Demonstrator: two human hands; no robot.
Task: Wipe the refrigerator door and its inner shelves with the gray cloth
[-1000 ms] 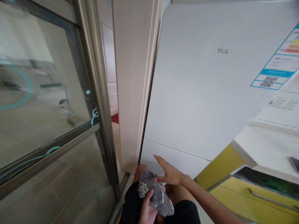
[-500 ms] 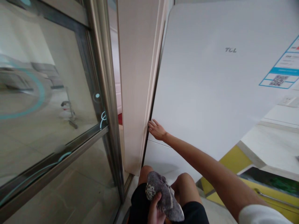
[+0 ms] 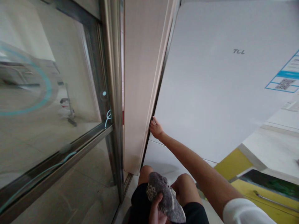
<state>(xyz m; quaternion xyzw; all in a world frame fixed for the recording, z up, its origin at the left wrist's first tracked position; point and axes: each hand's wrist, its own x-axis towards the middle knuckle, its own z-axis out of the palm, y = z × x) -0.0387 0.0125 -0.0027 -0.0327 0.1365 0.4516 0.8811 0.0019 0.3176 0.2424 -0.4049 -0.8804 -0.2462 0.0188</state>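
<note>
A tall white fridge (image 3: 210,93) fills the right of the head view. My right hand (image 3: 155,128) is stretched out to the left edge of its upper door, fingers curled round that edge just above the seam with the lower door. Low in the picture my left hand (image 3: 156,213) grips a crumpled grey patterned cloth (image 3: 164,199) above my knees.
A pale wall panel (image 3: 142,77) stands tight against the fridge's left side. Left of it is a sliding glass door (image 3: 46,93) in a metal frame (image 3: 113,93). A yellow cabinet with a metal handle (image 3: 268,199) and a white counter (image 3: 273,143) lie at the right.
My right hand rose from beside the cloth to the fridge door's left edge and has now curled round it. The view shifted slightly. My left hand kept the cloth.
</note>
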